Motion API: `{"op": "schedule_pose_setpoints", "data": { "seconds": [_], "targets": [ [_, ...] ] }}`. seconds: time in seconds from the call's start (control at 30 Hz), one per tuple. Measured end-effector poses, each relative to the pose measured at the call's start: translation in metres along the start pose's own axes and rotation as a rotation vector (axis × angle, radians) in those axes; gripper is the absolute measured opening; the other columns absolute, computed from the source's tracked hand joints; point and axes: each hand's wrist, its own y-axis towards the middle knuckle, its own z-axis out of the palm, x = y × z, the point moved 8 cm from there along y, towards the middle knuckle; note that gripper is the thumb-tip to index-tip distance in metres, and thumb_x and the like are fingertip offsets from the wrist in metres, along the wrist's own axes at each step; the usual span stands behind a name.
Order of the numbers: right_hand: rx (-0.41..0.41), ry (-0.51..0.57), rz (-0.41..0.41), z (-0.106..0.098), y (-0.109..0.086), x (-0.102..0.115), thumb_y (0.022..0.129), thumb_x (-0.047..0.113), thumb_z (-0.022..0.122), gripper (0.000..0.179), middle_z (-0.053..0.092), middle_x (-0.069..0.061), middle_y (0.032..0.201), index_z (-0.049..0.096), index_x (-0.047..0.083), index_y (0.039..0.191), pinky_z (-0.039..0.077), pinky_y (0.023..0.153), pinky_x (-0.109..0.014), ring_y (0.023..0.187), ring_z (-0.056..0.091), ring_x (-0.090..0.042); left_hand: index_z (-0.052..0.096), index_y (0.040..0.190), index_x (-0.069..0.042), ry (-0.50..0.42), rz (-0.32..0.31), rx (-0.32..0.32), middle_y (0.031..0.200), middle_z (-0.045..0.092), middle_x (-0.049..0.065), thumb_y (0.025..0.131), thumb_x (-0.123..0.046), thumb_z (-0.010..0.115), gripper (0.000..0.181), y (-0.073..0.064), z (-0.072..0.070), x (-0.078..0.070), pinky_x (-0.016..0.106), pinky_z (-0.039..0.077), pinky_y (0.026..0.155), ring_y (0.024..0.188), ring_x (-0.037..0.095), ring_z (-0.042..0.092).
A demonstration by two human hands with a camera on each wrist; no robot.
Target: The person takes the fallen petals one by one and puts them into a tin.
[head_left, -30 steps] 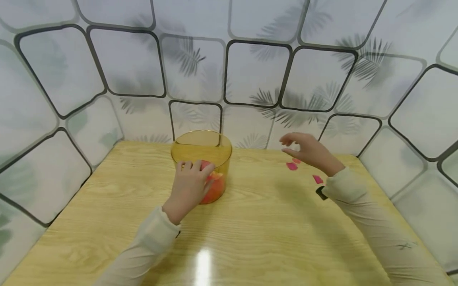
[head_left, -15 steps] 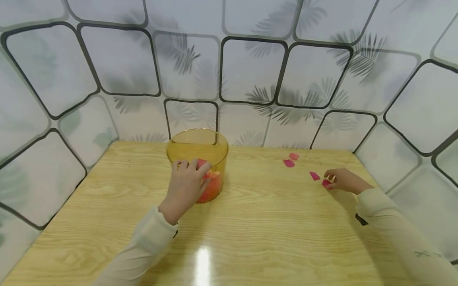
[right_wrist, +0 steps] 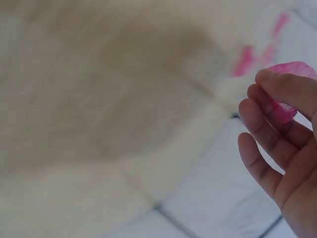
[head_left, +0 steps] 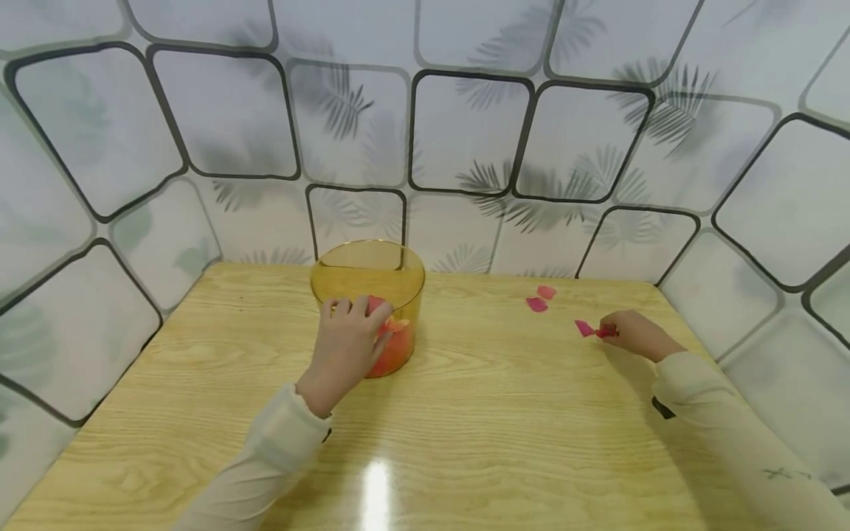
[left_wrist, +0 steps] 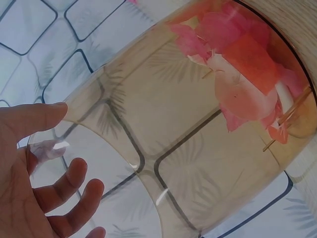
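Observation:
A see-through amber bucket (head_left: 332, 284) stands on the table with pink and orange petals (left_wrist: 237, 74) heaped at its bottom. My left hand (head_left: 348, 350) grips its near rim, the thumb and fingers on either side of the wall in the left wrist view. At the table's right side my right hand (head_left: 637, 335) pinches a pink petal (right_wrist: 292, 69) between thumb and forefinger. Just left of those fingertips is another pink petal (head_left: 584, 328). Farther back lie a dark pink petal (head_left: 536, 304) and a paler petal (head_left: 546, 292).
Pale wood-grain tabletop (head_left: 478, 413) spreads between and in front of the hands. A patterned white wall covering (head_left: 465, 228) encloses the back and both sides. Thin brown sticks (left_wrist: 292, 109) show by the petals in the bucket.
My right hand has come down from above the back petals to the table's right side and taken hold of a petal, then shifted slightly left. My left hand stays at the rim.

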Motion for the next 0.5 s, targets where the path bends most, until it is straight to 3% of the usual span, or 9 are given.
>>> {"op": "schedule_pose_setpoints", "data": {
  "seconds": [0.13, 0.3, 0.4, 0.5],
  "targets": [
    [-0.126, -0.011, -0.079, -0.040, 0.027, 0.055, 0.079, 0.002, 0.069, 0.008, 0.062, -0.002, 0.067, 0.064, 0.006, 0.074, 0.045, 0.057, -0.030, 0.060, 0.053, -0.011, 0.057, 0.098, -0.018, 0.003, 0.002, 0.000, 0.086, 0.062, 0.009, 0.075, -0.031, 0.078, 0.033, 0.000, 0.000, 0.000, 0.048, 0.045, 0.082, 0.074, 0.032, 0.059],
    [-0.309, 0.056, -0.307, -0.090, 0.076, 0.166, 0.080, 0.003, 0.070, 0.004, 0.066, -0.007, 0.075, 0.066, 0.002, 0.081, 0.052, 0.066, -0.036, 0.069, 0.061, -0.018, 0.058, 0.100, -0.019, 0.001, 0.006, -0.008, 0.086, 0.061, 0.009, 0.075, -0.028, 0.078, 0.034, -0.001, -0.003, 0.004, 0.048, 0.044, 0.082, 0.073, 0.032, 0.058],
    [-0.340, 0.102, -0.418, -0.104, 0.102, 0.228, 0.083, 0.005, 0.069, 0.003, 0.067, -0.007, 0.079, 0.068, 0.003, 0.084, 0.051, 0.069, -0.034, 0.073, 0.062, -0.018, 0.059, 0.101, -0.019, -0.009, 0.009, -0.021, 0.085, 0.061, 0.009, 0.074, -0.025, 0.079, 0.034, 0.001, -0.003, 0.005, 0.047, 0.044, 0.080, 0.072, 0.032, 0.058],
    [-0.302, 0.127, -0.470, -0.104, 0.122, 0.276, 0.084, 0.006, 0.067, 0.005, 0.067, -0.006, 0.083, 0.069, 0.004, 0.088, 0.051, 0.071, -0.032, 0.075, 0.061, -0.017, 0.057, 0.099, -0.018, -0.001, 0.011, -0.024, 0.083, 0.060, 0.008, 0.073, -0.026, 0.079, 0.035, 0.002, -0.001, 0.003, 0.047, 0.045, 0.078, 0.072, 0.031, 0.058]
  ]
}}
